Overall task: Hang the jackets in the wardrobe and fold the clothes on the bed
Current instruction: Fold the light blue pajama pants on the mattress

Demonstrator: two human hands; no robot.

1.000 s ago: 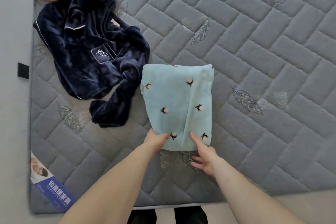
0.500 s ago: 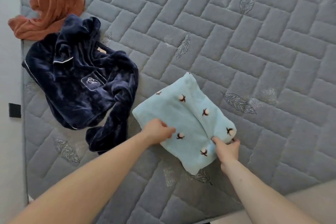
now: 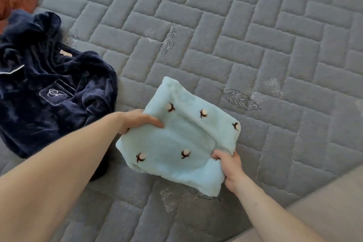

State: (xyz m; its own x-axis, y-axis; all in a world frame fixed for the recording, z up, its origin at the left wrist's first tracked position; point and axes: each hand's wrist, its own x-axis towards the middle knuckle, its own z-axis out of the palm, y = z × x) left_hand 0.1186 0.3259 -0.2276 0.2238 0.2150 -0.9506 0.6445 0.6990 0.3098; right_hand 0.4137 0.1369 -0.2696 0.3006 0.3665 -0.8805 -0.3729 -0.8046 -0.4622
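Grey mattress fills the frame; a navy jacket waits at left. At lower centre, the folded blue cloth is grasped by the left hand and right hand. Folding seems nearly done; next, lay it flat.
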